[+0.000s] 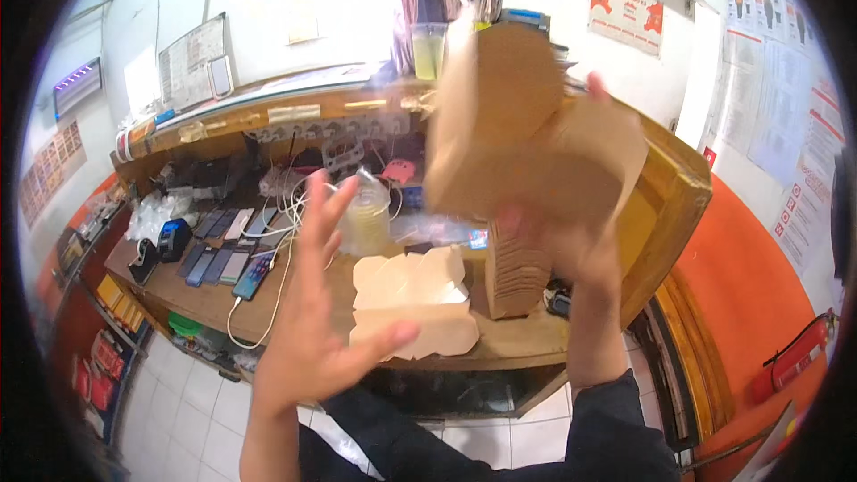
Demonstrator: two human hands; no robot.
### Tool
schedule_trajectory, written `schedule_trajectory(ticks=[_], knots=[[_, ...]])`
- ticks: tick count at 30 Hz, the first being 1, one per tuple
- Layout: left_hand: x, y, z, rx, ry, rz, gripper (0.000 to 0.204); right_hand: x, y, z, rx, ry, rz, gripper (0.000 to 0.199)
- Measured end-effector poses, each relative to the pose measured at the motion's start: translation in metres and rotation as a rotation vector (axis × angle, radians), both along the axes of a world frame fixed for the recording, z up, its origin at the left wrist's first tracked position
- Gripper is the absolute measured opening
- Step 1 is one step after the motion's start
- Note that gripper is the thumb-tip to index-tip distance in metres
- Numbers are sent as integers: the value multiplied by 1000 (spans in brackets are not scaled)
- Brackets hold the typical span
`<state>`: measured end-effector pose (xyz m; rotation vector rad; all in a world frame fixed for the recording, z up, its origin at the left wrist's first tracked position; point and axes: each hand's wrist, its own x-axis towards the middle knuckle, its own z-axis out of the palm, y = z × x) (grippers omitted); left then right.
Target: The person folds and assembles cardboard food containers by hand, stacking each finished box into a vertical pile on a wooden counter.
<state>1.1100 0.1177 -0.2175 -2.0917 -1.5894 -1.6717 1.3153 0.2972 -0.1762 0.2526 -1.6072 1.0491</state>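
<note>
My right hand (576, 254) holds up a brown cardboard takeaway box (536, 156) with its flaps standing out. The box is blurred by motion, and most of the gripping fingers are hidden behind it; a thumb shows at its lower edge. Raised over the front of the desk, my left hand (317, 330) is empty, its fingers spread apart. Beyond it lies an opened-out cardboard box blank (415, 317) with rounded flaps. A tall stack of folded brown cardboard (518, 277) stands on the desk just below the held box.
Several phones (214, 254) and white charging cables (290, 214) cover the left of the wooden desk (303, 326). A plastic-wrapped clear container (364, 219) stands behind the blank. Folders and papers fill the upper shelf (312, 80). A fire extinguisher (794, 357) is at the right.
</note>
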Motion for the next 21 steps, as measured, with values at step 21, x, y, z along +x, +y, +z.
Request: schedule_trajectory(ticks=[21], knots=[[114, 230, -38, 64, -54, 175, 146, 59, 98, 42, -103, -270, -540, 72]])
